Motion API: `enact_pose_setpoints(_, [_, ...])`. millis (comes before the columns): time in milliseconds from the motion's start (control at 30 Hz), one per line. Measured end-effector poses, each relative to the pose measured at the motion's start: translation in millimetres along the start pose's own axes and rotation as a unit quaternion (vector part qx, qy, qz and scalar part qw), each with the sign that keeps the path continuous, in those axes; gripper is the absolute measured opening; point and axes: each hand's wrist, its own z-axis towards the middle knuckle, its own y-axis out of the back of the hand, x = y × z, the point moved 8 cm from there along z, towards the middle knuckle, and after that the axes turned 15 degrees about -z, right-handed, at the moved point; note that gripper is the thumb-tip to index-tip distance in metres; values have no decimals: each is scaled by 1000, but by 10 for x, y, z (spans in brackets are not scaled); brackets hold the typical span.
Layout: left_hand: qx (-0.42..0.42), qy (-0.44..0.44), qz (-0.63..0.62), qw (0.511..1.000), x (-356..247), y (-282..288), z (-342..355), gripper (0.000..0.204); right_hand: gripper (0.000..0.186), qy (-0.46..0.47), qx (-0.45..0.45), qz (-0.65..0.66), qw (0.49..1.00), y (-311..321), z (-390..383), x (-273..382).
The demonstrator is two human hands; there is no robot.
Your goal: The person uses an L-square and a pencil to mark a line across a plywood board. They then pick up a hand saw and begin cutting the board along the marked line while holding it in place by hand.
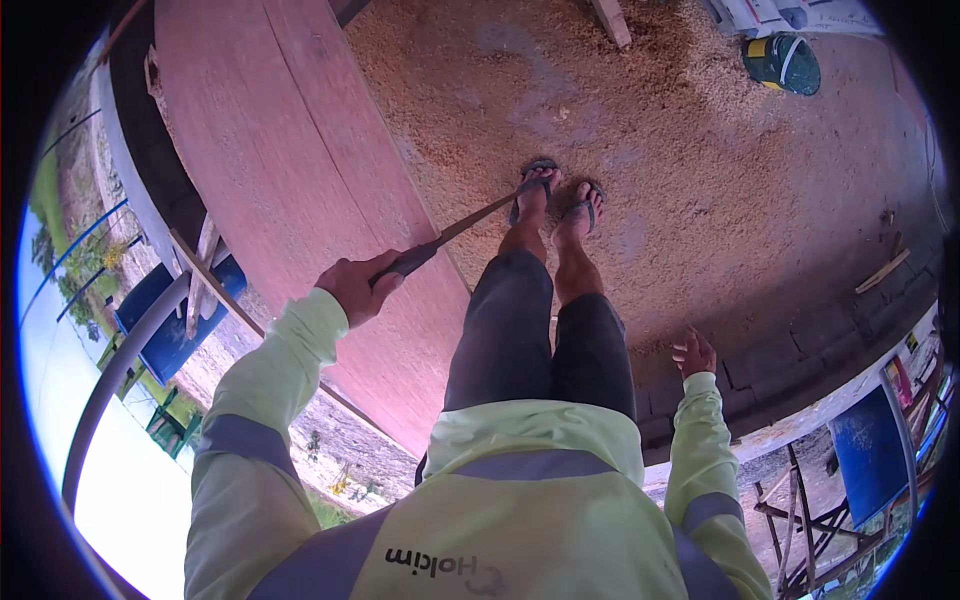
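Note:
My left hand [357, 287] is closed round the dark handle of a long, narrow blade [470, 223], held over a pinkish plywood board [290, 160]. The blade angles up and right, its far end appearing over my left sandaled foot; whether it touches anything is unclear. My right hand [694, 352] hangs at my right side with its fingers apart and nothing in it, above the dusty floor.
Sawdust covers much of the concrete floor [680, 150]. A green bucket [780, 64] stands at upper right, short wood pieces [882, 270] lie at right. Blue drums [870, 460] are outside both edges, with stacked timber [800, 515] at lower right and greenery at left.

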Motion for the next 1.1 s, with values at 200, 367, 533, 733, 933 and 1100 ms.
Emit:
enact_pose_setpoints(200, [-41,33,-21,998,161,500,-1717,48,43,-28,-76,4,997,502,68,-809])
enact_pose_setpoints(367, [-77,-62,-6,995,272,543,-1801,48,43,-57,-56,-9,997,296,145,-454])
enact_pose_setpoints(533, [-38,-18,-16,999,170,43,-494,46,44,-11,-20,-1,1000,49,81,-148])
enact_pose_setpoints(733, [-57,-12,8,998,188,628,-2034,49,42,-28,-41,-79,996,396,-83,-266])
enact_pose_setpoints(933, [-50,20,27,998,42,214,-743,43,43,-54,-51,13,997,326,169,-122])
enact_pose_setpoints(1100, [-62,28,26,997,-205,83,-463,43,42,-32,-48,46,997,362,62,-162])
